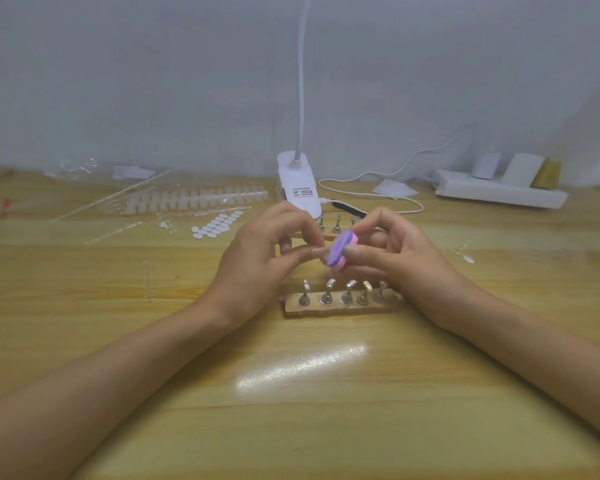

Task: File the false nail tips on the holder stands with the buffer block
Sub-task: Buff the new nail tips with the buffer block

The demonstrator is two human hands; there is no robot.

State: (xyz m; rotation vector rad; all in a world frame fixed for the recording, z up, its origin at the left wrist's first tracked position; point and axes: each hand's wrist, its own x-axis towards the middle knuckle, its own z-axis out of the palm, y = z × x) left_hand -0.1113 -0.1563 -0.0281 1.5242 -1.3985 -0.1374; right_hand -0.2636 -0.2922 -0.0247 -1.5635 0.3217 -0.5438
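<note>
Here, right hand point(388, 251) grips buffer block point(340, 252) (purple).

Single view only, head-worn wide-angle cam, so no second view to overlap with. Looks forward and down across wooden table point(326, 427) toward grey wall point(153, 81) at back. Pretty near: both forearms run in from bottom corners, left hand point(257, 258) and right hand point(399, 258) meet near frame centre. Lamp clamp point(297, 181) sits dead ahead past them, power strip point(499, 192) far right. Edges bend and blur, fisheye style.
</note>
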